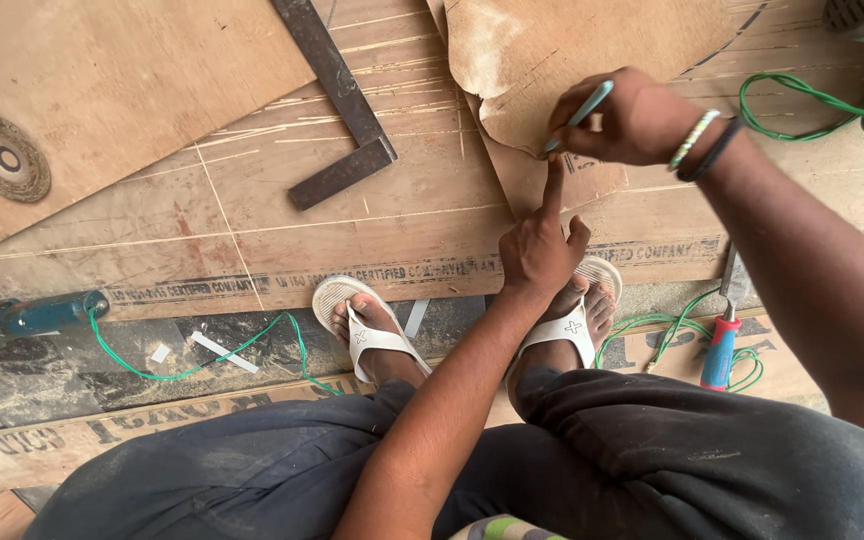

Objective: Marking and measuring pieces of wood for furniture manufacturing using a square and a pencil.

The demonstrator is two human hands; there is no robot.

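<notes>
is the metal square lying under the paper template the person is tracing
No, the metal square lies bare on the plywood sheet, off to one side of the template and the right hand.

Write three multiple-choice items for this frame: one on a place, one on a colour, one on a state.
1. Where does the dark metal try square lie?
A. On the plywood sheet, left of both hands
B. Under the right foot
C. In the left hand

2. What colour is the slim pen in the right hand?
A. Red
B. Light teal
C. Black

3. What is the left hand doing?
A. Gripping a hammer
B. Resting on a knee
C. Pressing its index finger onto the curved brown cut-out template

Answers: 1 A, it lies flat on the sheet, untouched. 2 B, the barrel looks light teal. 3 C, the finger is stretched to the template's edge beside the pen tip.
</notes>
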